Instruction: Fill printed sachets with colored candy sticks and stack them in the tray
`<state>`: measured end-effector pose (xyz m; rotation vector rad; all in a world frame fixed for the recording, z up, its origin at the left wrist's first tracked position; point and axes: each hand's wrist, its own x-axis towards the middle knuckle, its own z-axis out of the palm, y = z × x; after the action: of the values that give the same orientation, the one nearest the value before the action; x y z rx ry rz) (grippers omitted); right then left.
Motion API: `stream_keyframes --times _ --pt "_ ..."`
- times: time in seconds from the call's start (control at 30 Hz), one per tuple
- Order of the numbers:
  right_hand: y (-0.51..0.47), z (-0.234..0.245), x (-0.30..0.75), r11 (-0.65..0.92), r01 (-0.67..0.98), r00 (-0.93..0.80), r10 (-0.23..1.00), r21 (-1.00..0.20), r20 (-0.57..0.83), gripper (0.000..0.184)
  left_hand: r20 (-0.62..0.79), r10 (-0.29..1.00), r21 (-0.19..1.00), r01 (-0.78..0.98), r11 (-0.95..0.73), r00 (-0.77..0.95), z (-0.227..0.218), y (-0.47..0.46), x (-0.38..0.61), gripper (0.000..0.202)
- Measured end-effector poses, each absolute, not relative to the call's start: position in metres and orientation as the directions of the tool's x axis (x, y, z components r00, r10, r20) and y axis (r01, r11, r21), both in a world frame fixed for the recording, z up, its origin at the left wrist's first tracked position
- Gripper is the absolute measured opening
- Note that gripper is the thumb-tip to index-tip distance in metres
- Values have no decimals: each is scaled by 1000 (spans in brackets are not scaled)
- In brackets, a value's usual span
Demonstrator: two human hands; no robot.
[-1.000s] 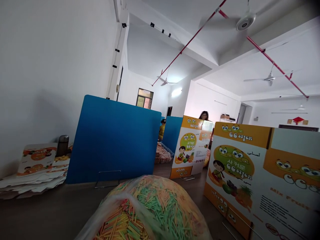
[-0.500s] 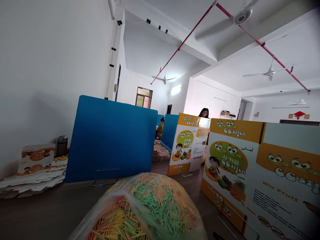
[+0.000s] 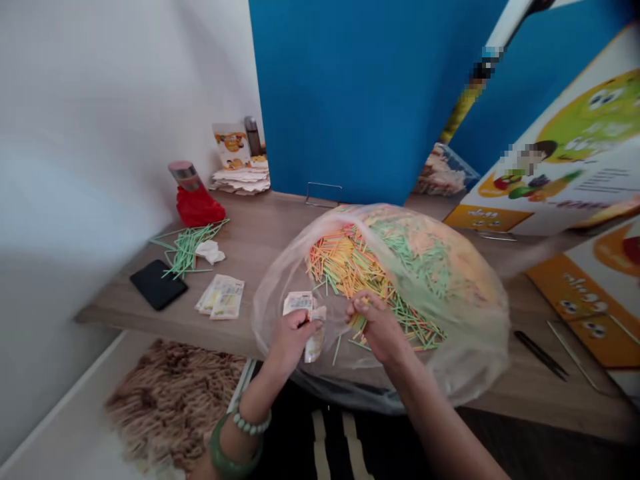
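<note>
Low over the near side of a large clear plastic bag [image 3: 465,360], my left hand [image 3: 293,340] is closed on small printed packets [image 3: 315,343]. To its right, my right hand [image 3: 373,320] is closed round a few thin coloured sticks [image 3: 359,322], their tips showing by the fingers. Behind and beside both hands, the bag holds a heap of thin sticks [image 3: 345,260] in yellow, orange, red and green. Further left on the table lie more printed packets [image 3: 227,298], overlapping one another.
Green sticks [image 3: 187,250], a crumpled tissue [image 3: 210,251] and a black phone-like slab [image 3: 159,283] lie at left, near a red bag [image 3: 197,207]. Blue panel [image 3: 350,100] stands behind. Black tweezers [image 3: 540,355] and printed cardboard [image 3: 590,293] are at right. Below left is a tub of brownish pieces [image 3: 170,393].
My view has swung down from the room to the table. Both hands have come into sight, the left with packets and the right with sticks.
</note>
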<state>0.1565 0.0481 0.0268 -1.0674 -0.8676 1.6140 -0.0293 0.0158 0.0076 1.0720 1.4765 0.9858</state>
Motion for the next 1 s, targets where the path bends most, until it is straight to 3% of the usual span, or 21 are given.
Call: stream_keyframes --times 0.2,0.33,0.6,0.87,1.0 --pt "57 73 138 -91 -466 -113 993 -880 -43 16 -181 983 959 214 184 -34 14 16 -23 32" --pt "55 80 119 17 -460 -81 995 -888 61 14 -186 983 957 228 177 15 16 14 -23 27" --pt "43 66 103 73 -331 -54 994 -941 96 18 -60 998 961 272 50 28 36 10 -24 22" --pt "35 57 102 146 -270 -55 984 -952 167 18 -202 979 978 49 201 17 29 10 -28 24" --pt "35 51 108 89 -146 -145 983 -985 110 19 -222 975 974 49 222 -9 26 8 -29 22"
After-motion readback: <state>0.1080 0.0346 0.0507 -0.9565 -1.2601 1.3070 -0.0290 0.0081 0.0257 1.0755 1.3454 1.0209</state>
